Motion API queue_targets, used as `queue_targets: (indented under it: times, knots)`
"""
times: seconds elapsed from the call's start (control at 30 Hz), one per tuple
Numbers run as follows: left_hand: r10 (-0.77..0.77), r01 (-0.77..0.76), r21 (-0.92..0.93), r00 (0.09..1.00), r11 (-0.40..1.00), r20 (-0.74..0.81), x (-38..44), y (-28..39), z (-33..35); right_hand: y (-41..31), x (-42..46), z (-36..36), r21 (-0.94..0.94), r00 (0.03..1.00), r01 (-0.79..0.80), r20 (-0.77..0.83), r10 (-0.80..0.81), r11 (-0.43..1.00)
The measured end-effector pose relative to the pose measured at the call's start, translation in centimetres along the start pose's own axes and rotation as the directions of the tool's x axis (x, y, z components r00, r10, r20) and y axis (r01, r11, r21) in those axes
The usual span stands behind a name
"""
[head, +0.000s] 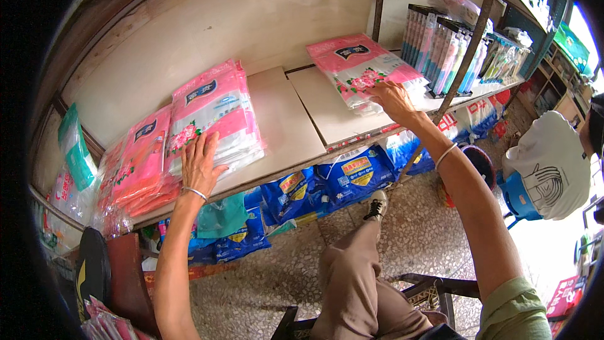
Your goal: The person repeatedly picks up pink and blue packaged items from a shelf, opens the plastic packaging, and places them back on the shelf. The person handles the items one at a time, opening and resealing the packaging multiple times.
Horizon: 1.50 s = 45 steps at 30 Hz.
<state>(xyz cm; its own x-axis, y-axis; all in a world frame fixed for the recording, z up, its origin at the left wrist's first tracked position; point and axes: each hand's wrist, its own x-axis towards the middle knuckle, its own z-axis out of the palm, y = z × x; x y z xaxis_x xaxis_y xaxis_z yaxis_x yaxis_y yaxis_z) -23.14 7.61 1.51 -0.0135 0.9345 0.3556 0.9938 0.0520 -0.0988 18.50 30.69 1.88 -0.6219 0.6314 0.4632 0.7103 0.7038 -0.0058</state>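
Observation:
My left hand [200,160] lies flat with spread fingers on the front part of a stack of pink-and-clear plastic packets [207,108] printed with a pink flower. Farther right on the same shelf, my right hand [392,100] touches the front of a second stack of these packets [358,63]. Its fingers are bent, and whether they pinch the top packet is hidden. Left of the first stack, against its side, lie orange-and-pink packets [144,151] in clear wrapping.
The shelf board [278,118] has a metal front rail. Boxed toothbrushes [443,52] stand at the right, behind a slanting metal post [467,38]. Blue bags [356,170] fill the level below. A green packet [78,151] leans at far left. A person [549,165] is at the right.

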Motion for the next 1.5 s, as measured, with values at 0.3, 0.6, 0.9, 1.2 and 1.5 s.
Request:
queue_targets:
  times: [0.3, 0.6, 0.9, 1.2, 1.5]
  knots:
    - [-0.172, 0.088, -0.666, 0.983, 0.740, -0.061, -2.9, 11.4, -2.6, -6.3, -2.1, -9.8, -0.046, 0.936, 0.078, -0.342, -0.089, 0.996]
    - [0.244, 0.646, -0.318, 0.626, -0.694, 0.740, -13.5, 25.6, -5.5, -22.8, -22.7, -14.1, 0.460, 0.892, 0.404, -0.007, -0.452, 0.791]
    - [0.392, 0.777, -0.106, 0.425, -0.621, 0.816, -28.2, 24.9, -6.8, -16.2, -35.7, -11.3, 0.566, 0.470, -0.759, 0.818, 0.332, -0.321]
    - [0.162, 0.822, -0.306, 0.426, -0.481, 0.890, -32.0, 25.4, -5.5, -17.7, -37.6, -11.3, 0.553, 0.545, -0.818, 0.833, 0.094, -0.155]
    - [0.069, 0.833, -0.515, 0.537, -0.202, 0.841, -36.4, 26.8, -9.3, -17.9, -38.6, -11.5, 0.650, 0.666, -0.743, 0.741, 0.085, 0.157]
